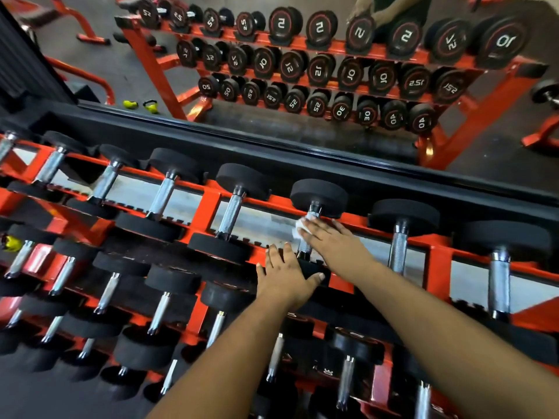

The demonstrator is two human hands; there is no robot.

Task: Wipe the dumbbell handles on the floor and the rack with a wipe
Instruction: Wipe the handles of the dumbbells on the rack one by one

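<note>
A red three-tier rack (208,207) holds several black dumbbells with chrome handles. My right hand (331,240) lies over the handle of one top-row dumbbell (319,195), pressing a white wipe (299,226) against the chrome; its fingers look fairly straight. My left hand (286,273) holds the near black head of the same dumbbell (311,267), thumb curled round its right side. Most of that handle is hidden under my right hand.
A wall mirror behind the rack, above a black ledge (272,152), reflects the rack and numbered dumbbell ends. Neighbouring dumbbells (231,213) (399,246) sit close on either side. Two yellow kettlebells (142,105) show in the reflection.
</note>
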